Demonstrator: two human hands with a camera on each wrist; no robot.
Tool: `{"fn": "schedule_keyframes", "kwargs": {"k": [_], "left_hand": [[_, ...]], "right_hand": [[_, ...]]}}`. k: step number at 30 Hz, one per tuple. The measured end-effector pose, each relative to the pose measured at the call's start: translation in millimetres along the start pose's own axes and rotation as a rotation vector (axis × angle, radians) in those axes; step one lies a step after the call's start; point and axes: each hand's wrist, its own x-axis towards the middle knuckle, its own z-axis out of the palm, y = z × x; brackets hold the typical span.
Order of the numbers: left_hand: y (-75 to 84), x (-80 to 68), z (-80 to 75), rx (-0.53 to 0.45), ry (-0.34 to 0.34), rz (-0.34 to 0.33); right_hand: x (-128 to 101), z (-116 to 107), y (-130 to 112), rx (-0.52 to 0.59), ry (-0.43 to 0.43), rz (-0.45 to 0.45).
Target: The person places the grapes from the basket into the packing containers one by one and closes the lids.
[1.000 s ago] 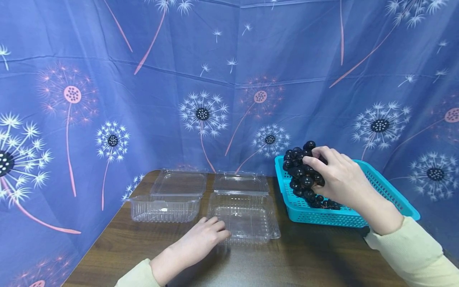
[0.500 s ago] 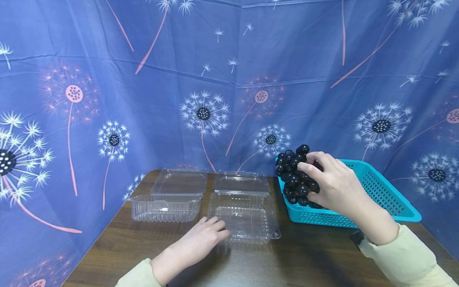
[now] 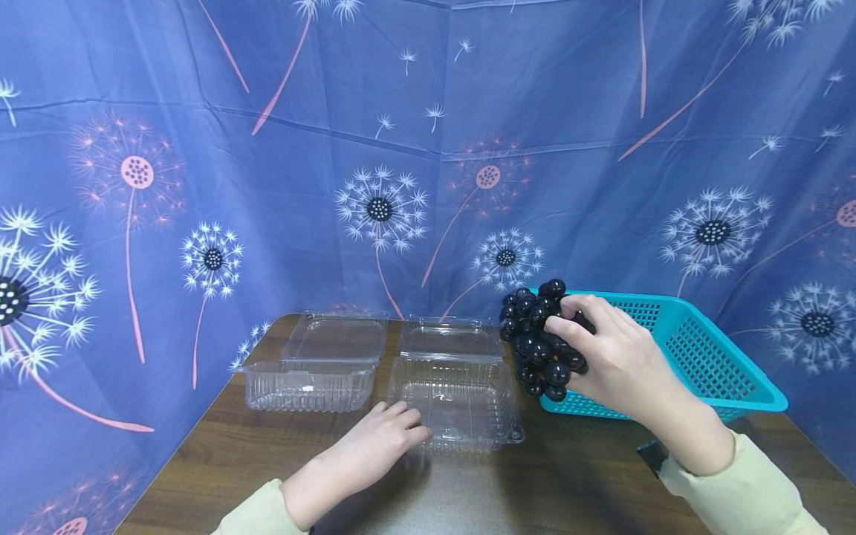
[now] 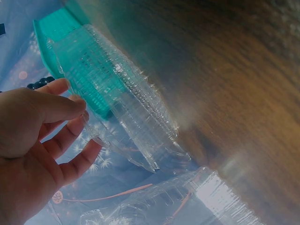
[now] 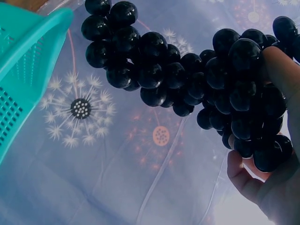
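Observation:
My right hand (image 3: 605,349) grips a bunch of dark grapes (image 3: 538,338) in the air, just left of the teal basket (image 3: 702,357) and above the right edge of the nearer clear clamshell box (image 3: 455,397). In the right wrist view the grapes (image 5: 187,79) hang from my fingers (image 5: 281,70). The basket's rim (image 5: 28,51) is at the left there. My left hand (image 3: 388,435) rests on the table with straight fingers touching the front left of that open box (image 4: 117,108). The fingers (image 4: 61,140) lie against its ribbed wall.
A second open clear clamshell box (image 3: 314,368) stands to the left of the first. Both sit on a dark wooden table (image 3: 568,483). A blue dandelion-print cloth (image 3: 401,148) walls in the back and both sides.
My right hand has carried the grapes out of the basket, leftward and slightly down, toward the nearer clear box. The left hand has stayed still.

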Motion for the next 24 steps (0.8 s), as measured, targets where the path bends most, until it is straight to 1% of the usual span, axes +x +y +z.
{"fn": "schedule_keyframes", "kwargs": {"k": [4,8,11,17,24], "left_hand": [[-0.2,0.2,-0.3,-0.014,-0.008,-0.002],[-0.4,0.3,-1.1,-0.029,-0.024,-0.008],[-1.0,0.4,-0.7,-0.026,-0.021,-0.006],[-2.1,0.8,1.2,-0.011,0.004,0.005],[-3.0,1.2,3.5,0.006,0.01,0.007]], "right_hand": [[-2.2,0.8,-5.2,0.017,-0.019,0.001],[-5.6,-0.2,-9.9,0.028,-0.074,-0.004],[-7.9,0.6,-13.7,0.038,-0.097,-0.007],[-11.9,7.1,-21.1,0.068,-0.103,-0.022],[-16.2,17.9,-30.1,0.109,-0.13,-0.022]]}}
